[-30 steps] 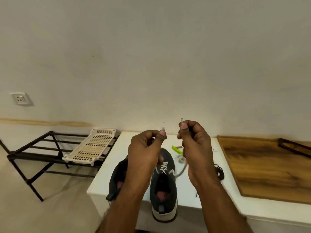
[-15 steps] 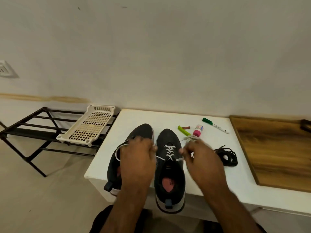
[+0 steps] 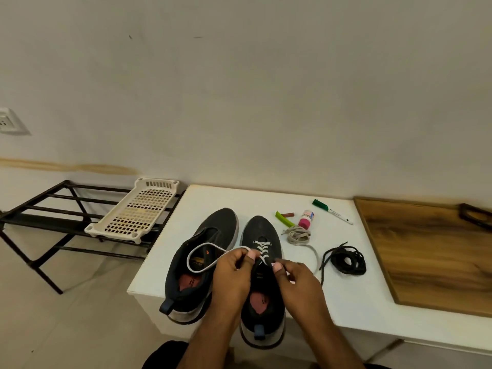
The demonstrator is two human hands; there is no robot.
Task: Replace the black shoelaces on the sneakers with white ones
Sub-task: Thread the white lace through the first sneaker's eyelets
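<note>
Right sneaker: we see the dark right sneaker (image 3: 262,237) standing on the white bench (image 3: 213,201), toe toward the wall, heel over the near edge, with a white lace (image 3: 262,249) crossed through its lower eyelets.
Left sneaker: the left sneaker (image 3: 213,230) stands just beside it, also toe to the wall, with no lace in its eyelets.
Left hand: our left hand (image 3: 231,272) is over the gap between the two shoes, thumb and fingers curled and pinching one end of the white lace; a loop of that lace arcs out over the open mouth of the left sneaker.
Right hand: our right hand (image 3: 298,278) is over the tongue of the right sneaker, fingers curled; it appears to pinch the other run of the white lace, which trails in a curve to the right across the bench.
Spare lace: a second white lace (image 3: 296,234) lies bunched just right of the right sneaker's toe.
Black laces: the black laces (image 3: 343,259) lie in a loose coil on the bench, well right of the shoes.
Small items: a green strip (image 3: 284,219), a small brown stick (image 3: 287,214), a pink-capped bottle (image 3: 306,219) and a green-capped marker (image 3: 332,211) lie toward the wall.
Wooden board: a wooden board (image 3: 426,249) covers the bench's right end.
Rack: a black metal rack (image 3: 53,211) stands left of the bench with a white perforated tray (image 3: 135,209) on it.
</note>
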